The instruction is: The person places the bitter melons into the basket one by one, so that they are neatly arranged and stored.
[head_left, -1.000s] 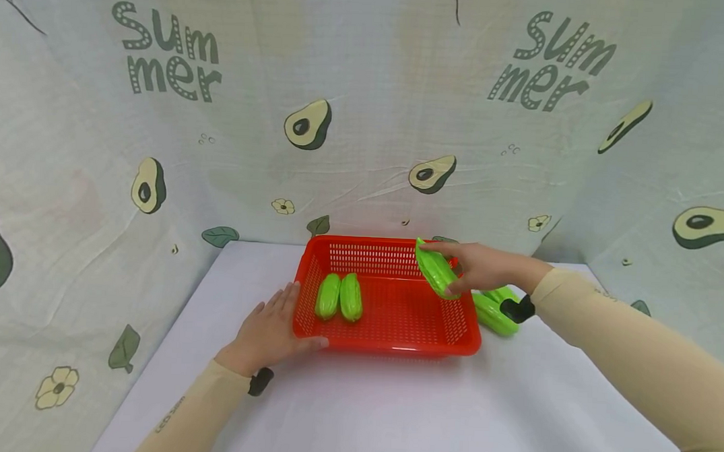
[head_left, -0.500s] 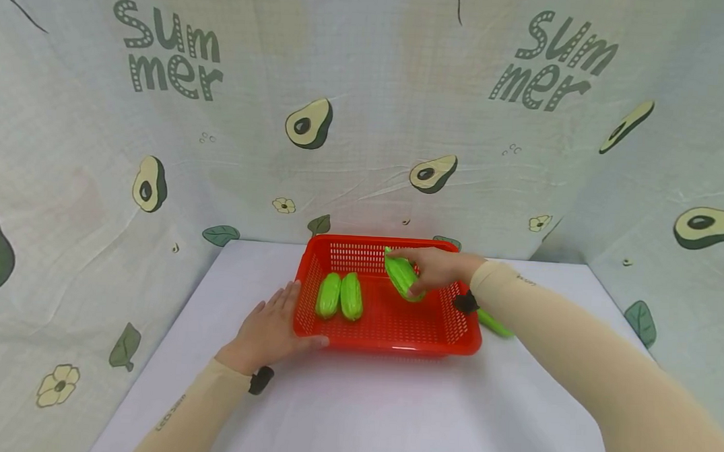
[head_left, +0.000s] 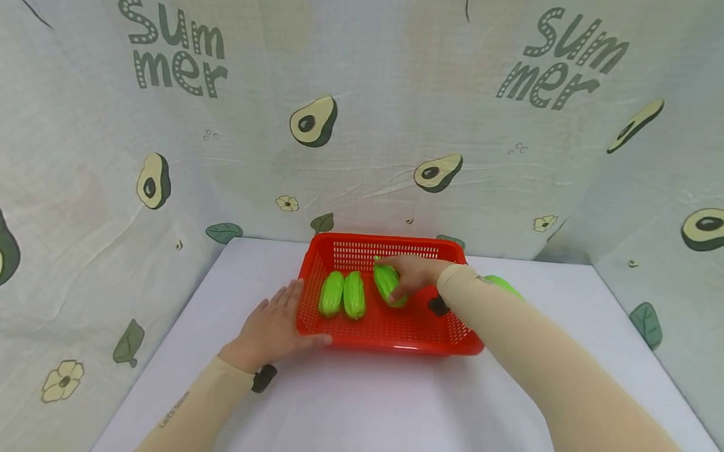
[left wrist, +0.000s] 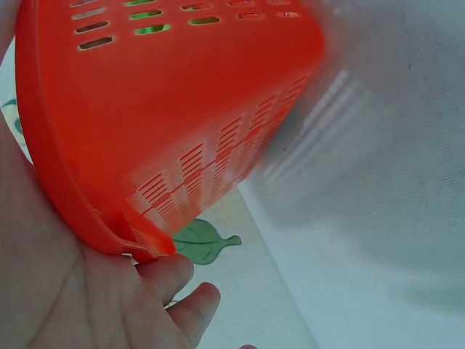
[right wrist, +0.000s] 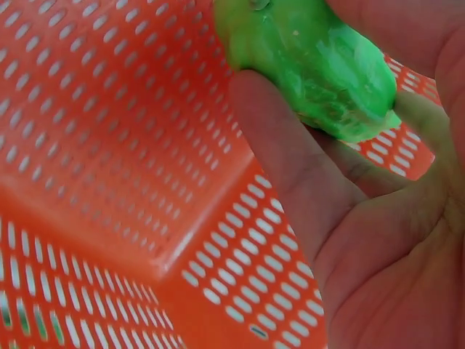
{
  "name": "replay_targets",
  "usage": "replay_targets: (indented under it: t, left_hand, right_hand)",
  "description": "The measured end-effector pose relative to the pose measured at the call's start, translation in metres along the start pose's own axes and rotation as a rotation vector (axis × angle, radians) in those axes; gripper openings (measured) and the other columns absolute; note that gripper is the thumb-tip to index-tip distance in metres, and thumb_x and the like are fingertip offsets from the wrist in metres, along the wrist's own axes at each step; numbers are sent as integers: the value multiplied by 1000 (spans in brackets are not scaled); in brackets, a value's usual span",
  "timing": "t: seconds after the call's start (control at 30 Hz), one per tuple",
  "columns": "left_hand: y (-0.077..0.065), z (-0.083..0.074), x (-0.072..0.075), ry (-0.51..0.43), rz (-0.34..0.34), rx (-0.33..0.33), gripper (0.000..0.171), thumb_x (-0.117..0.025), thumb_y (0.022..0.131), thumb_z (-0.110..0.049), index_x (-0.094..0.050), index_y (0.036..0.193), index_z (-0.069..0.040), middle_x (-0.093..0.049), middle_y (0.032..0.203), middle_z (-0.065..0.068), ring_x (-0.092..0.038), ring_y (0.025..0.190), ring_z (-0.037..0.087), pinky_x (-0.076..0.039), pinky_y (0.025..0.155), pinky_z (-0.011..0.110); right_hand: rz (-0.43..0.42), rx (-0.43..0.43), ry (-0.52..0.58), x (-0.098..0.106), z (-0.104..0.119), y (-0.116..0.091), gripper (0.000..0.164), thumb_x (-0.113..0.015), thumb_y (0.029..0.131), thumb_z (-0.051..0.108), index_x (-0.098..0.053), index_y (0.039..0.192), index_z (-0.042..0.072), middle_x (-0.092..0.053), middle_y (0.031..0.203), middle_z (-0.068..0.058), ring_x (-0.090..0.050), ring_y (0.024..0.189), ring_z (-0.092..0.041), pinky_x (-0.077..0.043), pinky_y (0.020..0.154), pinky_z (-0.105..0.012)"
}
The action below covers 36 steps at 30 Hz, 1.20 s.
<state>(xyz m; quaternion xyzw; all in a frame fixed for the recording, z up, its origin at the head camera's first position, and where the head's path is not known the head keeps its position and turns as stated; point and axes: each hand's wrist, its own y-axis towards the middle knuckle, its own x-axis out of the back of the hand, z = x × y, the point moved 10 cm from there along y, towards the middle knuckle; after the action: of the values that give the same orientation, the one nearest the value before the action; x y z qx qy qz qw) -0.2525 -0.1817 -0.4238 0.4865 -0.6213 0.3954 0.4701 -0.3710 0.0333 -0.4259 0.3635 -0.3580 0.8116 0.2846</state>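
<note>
In the head view a red perforated plastic basket (head_left: 393, 348) stands on the white table. Two glossy green ridged gourds (head_left: 331, 294) lie side by side in its left part. My right hand (head_left: 417, 274), inside the basket, grips a third green gourd (head_left: 386, 281) between thumb and fingers, just right of that pair. In the right wrist view the fingers curl about the gourd (right wrist: 305, 65) near the basket's slotted walls. My left hand (head_left: 269, 333) rests against the basket's front left corner with fingers extended; the left wrist view shows its palm along the rim (left wrist: 43, 145).
Right of the basket another green gourd (head_left: 504, 285) shows partly behind my right sleeve (head_left: 532, 355). A pale cloth (head_left: 373, 118) with printed avocados rises behind and beside the table (head_left: 354, 414).
My right hand has carried the gourd left and down, from above the basket's right side to beside the other two. The left hand has stayed at the corner.
</note>
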Motion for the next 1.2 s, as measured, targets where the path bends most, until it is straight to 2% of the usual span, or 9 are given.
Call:
replay_targets:
  t: [0.2,0.4,0.6,0.83,1.2]
  left_hand:
    - [0,1,-1,12,9,7,130,-52,71,-90,-17,158,1,-25,161,20,-25,145,41,-24,112,64]
    - [1,-1,-1,13,7,-1,130,-51,71,-90,-16,158,0,-25,161,19,-25,145,40,-25,112,63]
    - [0,-1,0,10,0,-4,130,-52,71,-90,-17,158,1,-25,161,18,-26,145,40,-25,111,64]
    - [0,0,0,13,4,-6,130,-51,72,-90,-17,158,1,-25,161,19,-25,146,40,-25,112,63]
    - [-1,-2,1,14,1,-9,128,-52,73,-88,-18,157,2,-26,160,20,-26,145,40,-26,111,63]
  right_hand:
    - [19,-23,18,-14,1,13,86,-83,83,29,-38,155,23,-51,135,-4,-45,121,-24,-45,101,-44]
    - [57,-10,37,-26,6,16,85,-82,84,26,-37,155,20,-48,143,-5,-42,129,-26,-40,106,-47]
    - [40,-15,25,-29,6,19,84,-83,83,29,-39,154,20,-48,144,-6,-42,131,-26,-38,108,-49]
    - [12,17,-5,-30,9,24,86,-84,82,31,-40,154,17,-47,146,-9,-42,133,-28,-35,110,-49]
    - [6,5,8,-30,9,22,87,-84,82,32,-39,155,17,-49,143,-10,-45,129,-28,-36,109,-48]
